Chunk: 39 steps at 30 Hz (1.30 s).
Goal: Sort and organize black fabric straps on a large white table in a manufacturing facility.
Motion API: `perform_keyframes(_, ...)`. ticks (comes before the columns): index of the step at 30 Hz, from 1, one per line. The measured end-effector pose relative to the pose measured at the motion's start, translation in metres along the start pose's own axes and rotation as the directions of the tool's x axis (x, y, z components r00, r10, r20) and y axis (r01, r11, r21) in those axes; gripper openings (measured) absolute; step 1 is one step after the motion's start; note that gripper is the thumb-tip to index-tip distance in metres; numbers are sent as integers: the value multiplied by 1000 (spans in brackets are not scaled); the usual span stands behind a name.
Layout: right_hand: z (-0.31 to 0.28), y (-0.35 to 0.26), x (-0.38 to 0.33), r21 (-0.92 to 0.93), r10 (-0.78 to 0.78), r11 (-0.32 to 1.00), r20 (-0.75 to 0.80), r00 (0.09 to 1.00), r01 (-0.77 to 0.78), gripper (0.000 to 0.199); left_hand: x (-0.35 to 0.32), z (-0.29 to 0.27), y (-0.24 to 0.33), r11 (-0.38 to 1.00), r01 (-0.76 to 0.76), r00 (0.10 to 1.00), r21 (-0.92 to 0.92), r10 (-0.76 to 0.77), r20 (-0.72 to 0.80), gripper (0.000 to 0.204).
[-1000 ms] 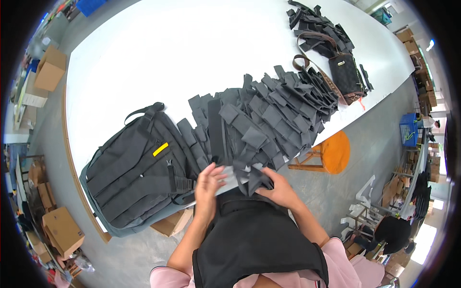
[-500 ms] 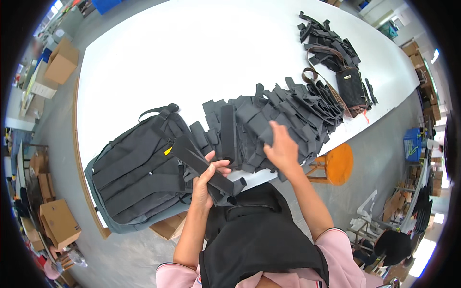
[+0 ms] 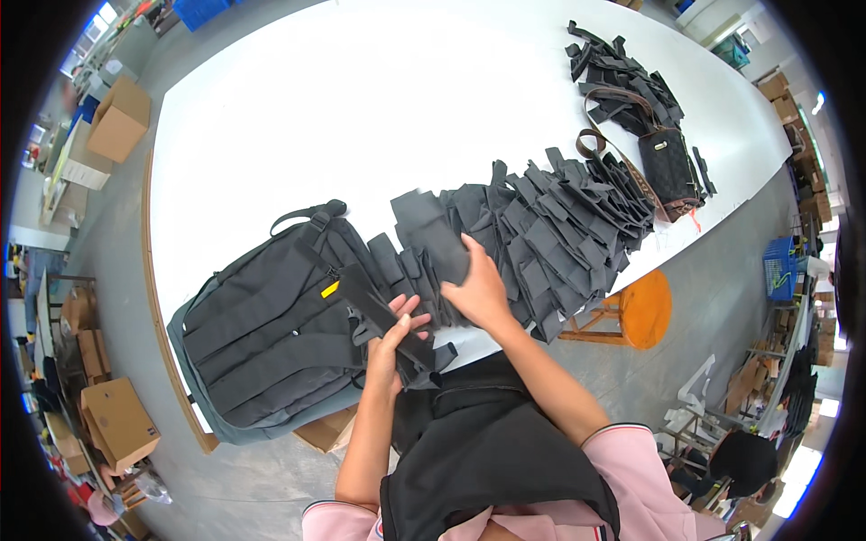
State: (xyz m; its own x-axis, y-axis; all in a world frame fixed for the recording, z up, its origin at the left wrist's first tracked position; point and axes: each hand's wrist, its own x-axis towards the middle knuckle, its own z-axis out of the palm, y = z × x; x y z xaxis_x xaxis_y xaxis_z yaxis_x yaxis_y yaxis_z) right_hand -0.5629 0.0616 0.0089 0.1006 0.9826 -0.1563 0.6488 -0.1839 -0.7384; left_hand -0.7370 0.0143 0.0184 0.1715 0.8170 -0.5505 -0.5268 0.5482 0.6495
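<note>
My left hand (image 3: 394, 343) is closed round a few black fabric straps (image 3: 368, 302), thumb on top and fingertips showing past them; loose strap ends hang near my lap. My right hand (image 3: 478, 290) grips a flat dark grey fabric strip (image 3: 431, 236) between thumb and fingers, slightly blurred, just right of the left hand. Beneath and beyond it spreads a pile of similar dark strips (image 3: 559, 234), overlapping in rows. Left of my hands lies a black and grey backpack (image 3: 262, 325) with its shoulder straps up and a small yellow tag (image 3: 331, 289).
All this lies on a white table (image 3: 298, 117). Farther right are a second heap of strips (image 3: 622, 81) and a dark handbag (image 3: 666, 167) with a brown strap. An orange wooden stool (image 3: 645, 309) stands by the table's right edge. Cardboard boxes (image 3: 119, 424) stand at left.
My right hand has come left from over the pile and now has a fabric strip in it. My left hand has stayed nearly in place with its straps.
</note>
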Motion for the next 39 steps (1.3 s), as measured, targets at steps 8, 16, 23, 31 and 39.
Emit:
perform_keyframes(8,-48,-3,-46,727,176,198,634,753,-658,30,15,-5,-1,975,140,990,-170,-144,-9,46)
perform_keyframes(16,-30,-26,-72,9,23,1000,290,957,-27,57,11,22,-13,968,226,920,-110,-175,350,73)
perform_keyframes(23,-61,-41,-94,-306,-111,929,306,945,208,72,15,33,0,964,204,967,-170,-171,191,46)
perform_keyframes(31,-68,68,-63,-558,-4,826,-151,989,-82,82,10,56,7,976,180,944,-123,-136,301,51)
perform_keyframes(39,-144,9,-31,-350,-136,937,-302,943,23,62,10,47,4,951,195,964,-240,-141,224,55)
